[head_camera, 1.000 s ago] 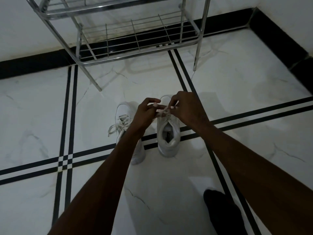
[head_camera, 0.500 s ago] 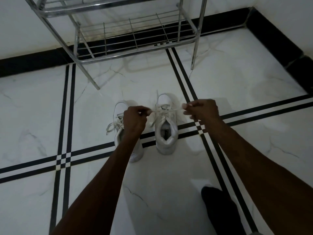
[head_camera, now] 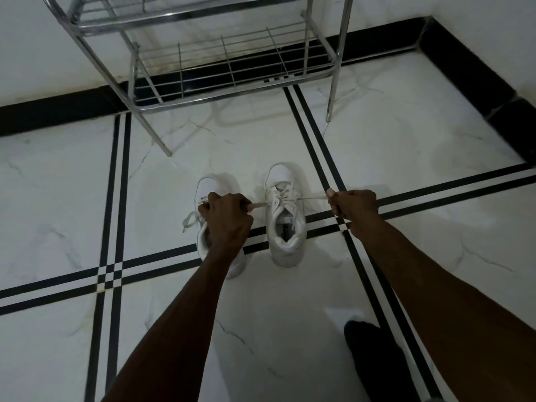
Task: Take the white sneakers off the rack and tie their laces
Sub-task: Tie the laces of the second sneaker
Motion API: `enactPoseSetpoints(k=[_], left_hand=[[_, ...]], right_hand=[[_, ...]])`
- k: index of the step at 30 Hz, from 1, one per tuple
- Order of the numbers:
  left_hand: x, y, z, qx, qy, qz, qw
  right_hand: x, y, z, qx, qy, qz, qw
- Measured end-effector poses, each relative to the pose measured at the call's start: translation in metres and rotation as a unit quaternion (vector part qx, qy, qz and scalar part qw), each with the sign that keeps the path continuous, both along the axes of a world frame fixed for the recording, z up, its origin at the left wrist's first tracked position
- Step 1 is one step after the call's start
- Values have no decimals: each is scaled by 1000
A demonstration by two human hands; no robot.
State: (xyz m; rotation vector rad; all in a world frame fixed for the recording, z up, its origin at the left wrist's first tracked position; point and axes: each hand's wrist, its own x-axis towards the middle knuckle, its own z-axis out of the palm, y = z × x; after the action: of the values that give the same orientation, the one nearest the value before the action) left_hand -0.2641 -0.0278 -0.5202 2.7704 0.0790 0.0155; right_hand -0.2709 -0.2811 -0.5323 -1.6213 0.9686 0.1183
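both white sneakers are off the rack (head_camera: pixel 232 91) and stand side by side on the tiled floor (head_camera: pixel 406 158), just in front of the rack's legs. we have the right sneaker (head_camera: pixel 285 216) between our hands. our left hand (head_camera: pixel 227 219) grips one lace end, fingers curled round it; our right hand (head_camera: pixel 352 206) pinches the other lace end in a closed fist. the lace (head_camera: pixel 310 197) runs taut from each hand to the top eyelets.

step in hand, as we judge it: cinching the first cross of the knot. to do it well we should pull both ends evenly and outward, low and close to the tongue, so the cross seats flat and the shoe does not skid or twist on the smooth tile. uneven pull would drag the shoe toward the stronger side. then form the loops without letting tension go slack.

orientation: the right sneaker's long axis runs away from us, toe toward the rack and wall, heel opening toward us (we see down into the collar). the left sneaker (head_camera: pixel 208 192) lies nearly parallel, toe also toward the rack, partly hidden under our left hand; its laces (head_camera: pixel 188 220) trail loose off its left side, apparently untied.
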Motion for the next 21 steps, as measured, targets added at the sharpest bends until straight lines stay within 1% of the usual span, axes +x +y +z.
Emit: enactPoseSetpoints(k=[4, 9, 11, 12, 14, 16, 17, 19, 21], left_hand=[[-1, 0, -5, -4, 7, 11, 1000], [-1, -3, -5, -17, 14, 19, 1000], [1, -3, -5, -23, 9, 9, 1000], [3, -3, -5, -27, -1, -7, 1000], [8, 1, -6, -30, -23, -54, 998], [11, 3, -7, -47, -37, -101, 993], [10, 1, -6, -74, -28, -126, 989], [8, -7, -7, -134, 9, -165, 977], [7, -14, -14, -185, 55, -151, 970]], right_hand=[[2, -1, -6, -26, 0, -14, 1000], [4, 1, -5, -40, 46, -11, 998], [5, 2, -4, -43, 7, -8, 999], [5, 4, -2, -62, -19, 5, 998], [3, 6, 3, -124, -49, 71, 989], [1, 11, 9, -164, -80, 157, 971], [1, 14, 14, -162, -99, 199, 961], [2, 22, 19, -138, -108, 299, 938], [-1, 33, 19, -138, -103, 392, 904]])
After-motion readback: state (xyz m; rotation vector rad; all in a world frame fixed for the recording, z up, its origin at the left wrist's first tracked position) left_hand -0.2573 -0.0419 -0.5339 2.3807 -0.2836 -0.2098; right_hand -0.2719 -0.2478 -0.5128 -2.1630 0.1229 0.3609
